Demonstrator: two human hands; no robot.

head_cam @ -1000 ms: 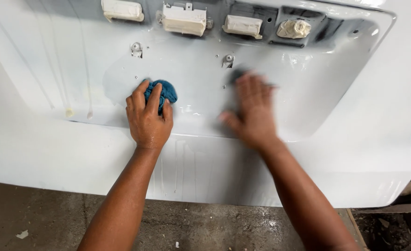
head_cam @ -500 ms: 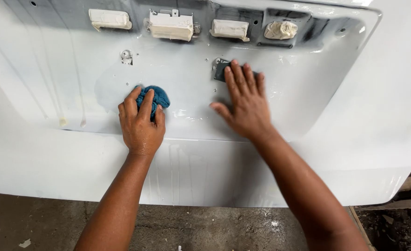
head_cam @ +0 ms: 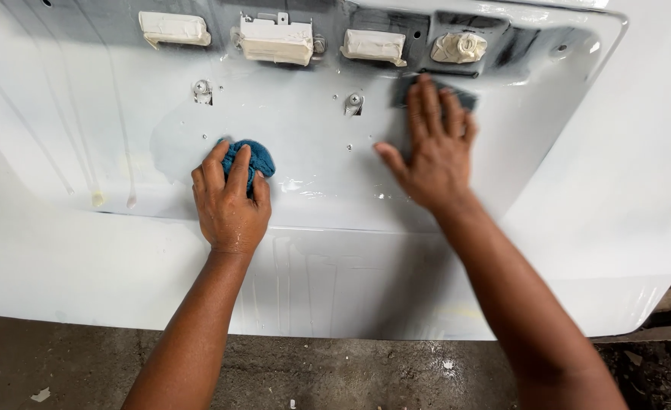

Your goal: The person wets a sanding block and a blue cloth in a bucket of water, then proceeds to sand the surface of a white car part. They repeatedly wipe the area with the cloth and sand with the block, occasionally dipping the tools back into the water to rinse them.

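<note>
Peeking out from under our left hand (head_cam: 229,201) is a blue cloth (head_cam: 250,159), wadded into a soft ball; most of it is hidden by the curled fingers, which press it against the recessed middle of a white painted panel (head_cam: 69,250). Our right hand (head_cam: 432,156) lies flat with its fingers spread over a thin dark grey sheet (head_cam: 464,97) high in the recess; only its corners show past the fingertips, so we cannot tell its full shape or whether it is sanding paper or a pad. That hand is slightly blurred.

Around the cloth the panel is glossy and wet, with a damp patch and thin runs trailing down its lower face. Two small metal screws (head_cam: 354,101) sit in the recess above the hands. Along the top edge, four openings are wrapped in cream masking tape (head_cam: 276,42), three blocky and one rounded. The panel's upper edge and left side run out of view. Below it lies a rough, dirty concrete floor (head_cam: 350,372).
</note>
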